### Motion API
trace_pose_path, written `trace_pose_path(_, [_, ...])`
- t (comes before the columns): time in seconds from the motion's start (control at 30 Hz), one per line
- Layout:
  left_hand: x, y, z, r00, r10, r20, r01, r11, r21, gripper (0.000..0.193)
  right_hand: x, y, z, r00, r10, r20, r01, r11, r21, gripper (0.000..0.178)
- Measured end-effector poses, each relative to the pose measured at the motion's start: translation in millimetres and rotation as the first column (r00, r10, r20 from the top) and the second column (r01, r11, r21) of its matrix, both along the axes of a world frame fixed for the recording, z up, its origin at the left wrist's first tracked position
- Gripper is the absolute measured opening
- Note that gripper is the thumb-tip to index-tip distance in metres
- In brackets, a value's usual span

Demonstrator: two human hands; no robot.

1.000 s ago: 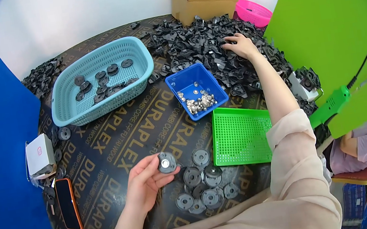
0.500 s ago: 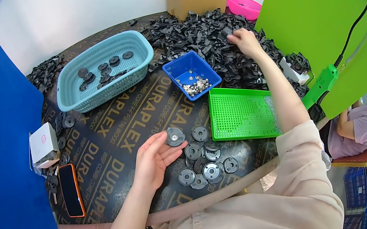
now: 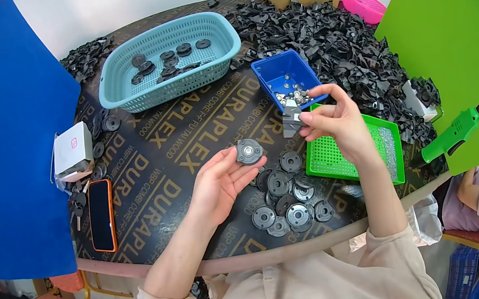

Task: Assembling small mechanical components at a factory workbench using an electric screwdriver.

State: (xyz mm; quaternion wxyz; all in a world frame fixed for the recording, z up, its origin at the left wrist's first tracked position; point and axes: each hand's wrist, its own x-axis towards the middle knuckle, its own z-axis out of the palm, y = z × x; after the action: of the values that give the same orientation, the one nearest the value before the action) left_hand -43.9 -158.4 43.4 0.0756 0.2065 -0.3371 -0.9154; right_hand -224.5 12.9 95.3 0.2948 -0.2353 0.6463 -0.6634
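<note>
The left hand [image 3: 219, 180] lies palm up above the middle of the round dark printed worktop [image 3: 154, 156], fingers loosely curled, the fingertips supporting a round dark grey plastic disc with a bright metal centre [image 3: 248, 151]. The disc is only resting there, not clamped; a tilt of the palm would probably drop it onto the cluster of similar dark discs [image 3: 287, 201] lying near the front edge.

The right hand [image 3: 338, 125] is raised just right of it, thumb and forefinger pinching a small angular dark grey plastic piece [image 3: 292, 122], the other fingers spread. Grip area is small; any twist could let the piece slip toward the worktop or the green perforated tray [image 3: 328, 164] at the right edge.

The disc appears flat, matt, with a raised hub. The piece appears short and blocky; finer detail cannot be told. Behind it sits a blue rectangular bin of small bright fasteners [image 3: 278, 75].
</note>
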Motion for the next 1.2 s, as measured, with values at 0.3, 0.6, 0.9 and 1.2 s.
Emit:
trace_pose_path(0.3, [0,9,0,0.998,-0.042,0.038,0.04,0.998,0.055,0.028,6,-4,-21,0.96,0.122,0.25,-0.101,0.99,-0.098,0.032])
trace_pose_path(0.6, [0,13,1,0.998,-0.067,0.014,0.065,0.995,0.082,0.025,22,-9,-29,0.981,0.141,0.133,-0.13,0.988,-0.086,0.029])
trace_pose_path(0.9, [-1,11,3,0.999,-0.027,-0.02,0.028,0.998,0.053,0.025,27,-14,-35,0.981,0.107,-0.164,-0.092,0.991,0.1,0.025])
trace_pose_path(1.2, [0,17,4,0.996,-0.06,-0.06,0.067,0.991,0.117,0.025,51,-20,-38,0.859,0.112,-0.499,-0.091,0.994,0.066,0.021])
